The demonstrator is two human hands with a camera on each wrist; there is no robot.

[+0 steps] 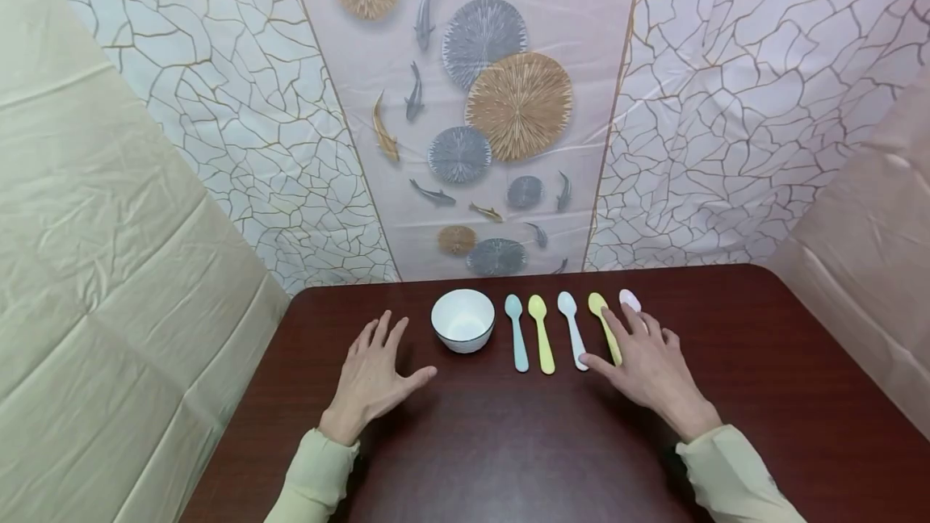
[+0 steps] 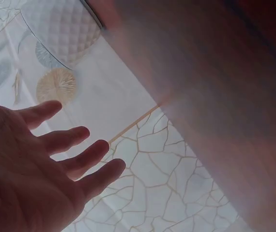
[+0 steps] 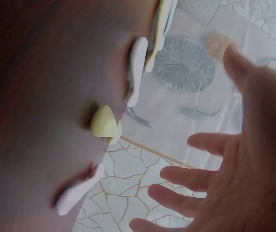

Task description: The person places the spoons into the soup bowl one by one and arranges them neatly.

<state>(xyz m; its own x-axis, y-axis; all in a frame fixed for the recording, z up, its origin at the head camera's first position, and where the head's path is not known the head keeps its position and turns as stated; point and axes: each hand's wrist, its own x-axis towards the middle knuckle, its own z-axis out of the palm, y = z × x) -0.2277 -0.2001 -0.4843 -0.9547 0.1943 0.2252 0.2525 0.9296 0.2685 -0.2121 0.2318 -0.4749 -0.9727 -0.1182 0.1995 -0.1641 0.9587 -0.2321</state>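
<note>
A white bowl [image 1: 462, 337] with a dark rim stands at the far middle of the table; its diamond-textured side also shows in the left wrist view. To its right, several plastic spoons lie in a row: a blue spoon [image 1: 517, 337], a yellow spoon [image 1: 541, 337], a white spoon [image 1: 571, 321], another yellow spoon [image 1: 597, 303] and a pale pink spoon [image 1: 629, 299]. My left hand [image 1: 372, 384] is spread left of the bowl, apart from it. Over the two rightmost spoons hovers my right hand [image 1: 650, 366], fingers spread, partly hiding them. Neither hand holds anything.
The dark red-brown table [image 1: 494, 442] has its far edge against a patterned cloth backdrop [image 1: 465, 208]. Beige cloth [image 1: 109, 265] hangs along the left side, with similar cloth [image 1: 872, 265] on the right.
</note>
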